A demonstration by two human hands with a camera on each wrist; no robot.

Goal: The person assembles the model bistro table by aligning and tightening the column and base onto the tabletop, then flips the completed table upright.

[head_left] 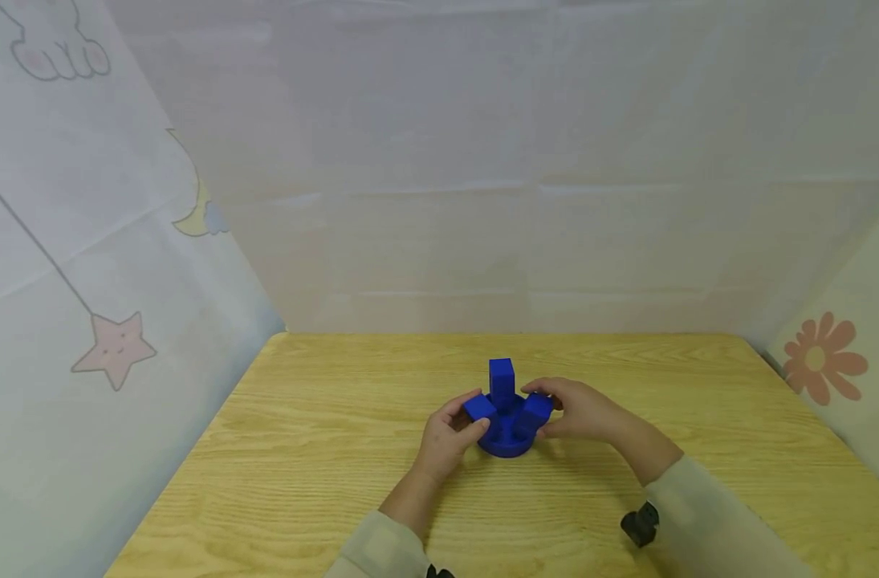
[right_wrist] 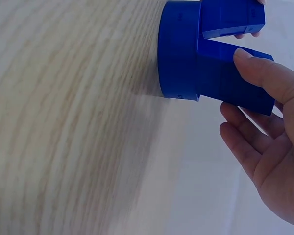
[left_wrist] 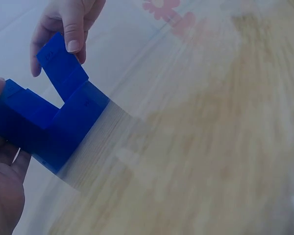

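Gripping one blue block [head_left: 479, 408] each, left hand [head_left: 446, 437] and right hand [head_left: 583, 411] had fingers pinched on them, seated tilted in round base [head_left: 506, 444] mid-table [head_left: 323, 449]; third block [head_left: 502, 384] upright, untouched.

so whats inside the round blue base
Three blue blocks stand in the round blue base; the left hand and right hand each hold an outer one. Their lower ends and the sockets are hidden.
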